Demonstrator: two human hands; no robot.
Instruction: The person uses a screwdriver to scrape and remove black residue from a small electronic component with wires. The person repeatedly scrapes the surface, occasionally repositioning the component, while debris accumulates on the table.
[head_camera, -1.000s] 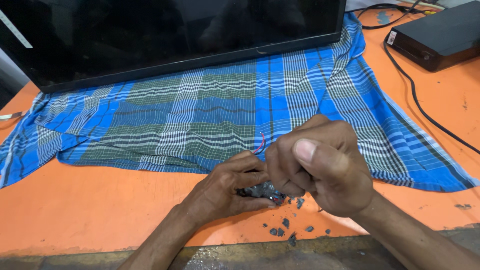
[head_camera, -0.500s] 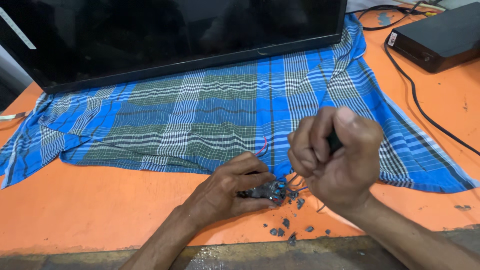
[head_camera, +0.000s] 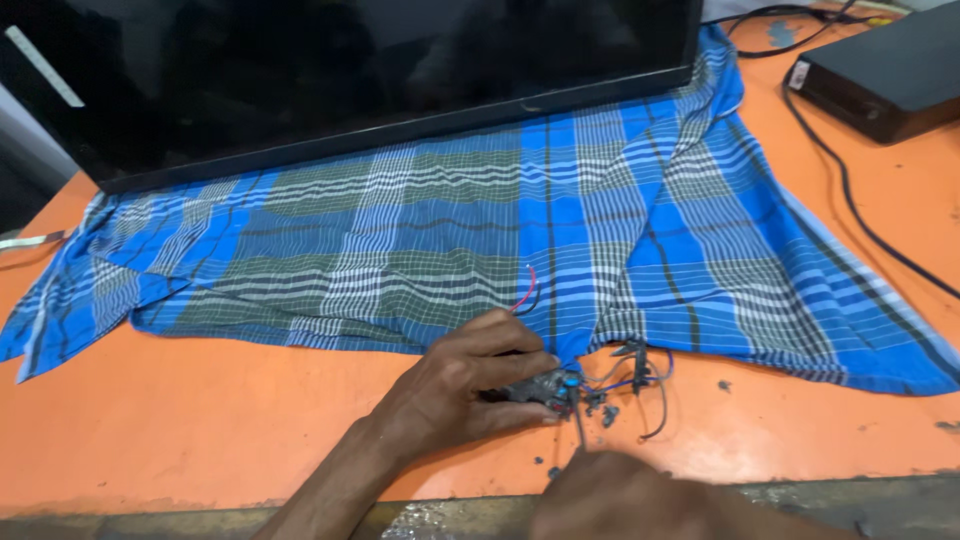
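Note:
My left hand (head_camera: 462, 385) presses down on a small dark circuit board (head_camera: 545, 388) lying on the orange table (head_camera: 200, 440), just off the edge of a blue plaid cloth (head_camera: 420, 230). Thin wires (head_camera: 645, 385) trail from the board to the right, and a red and black pair (head_camera: 527, 292) pokes up behind my fingers. My right hand (head_camera: 625, 498) is low at the frame's bottom edge, closed around a thin metal tool (head_camera: 577, 425) whose tip touches the board. The tool's handle is hidden in my fist.
A large black flat screen (head_camera: 350, 70) lies face up on the cloth at the back. A black box (head_camera: 885, 70) stands at the top right, with a black cable (head_camera: 850, 200) running across the table. Small dark bits (head_camera: 722, 385) lie near the board.
My right hand has dropped from above the board down to the table's front edge, and a thin tool now shows between it and the board. My left hand stays on the board.

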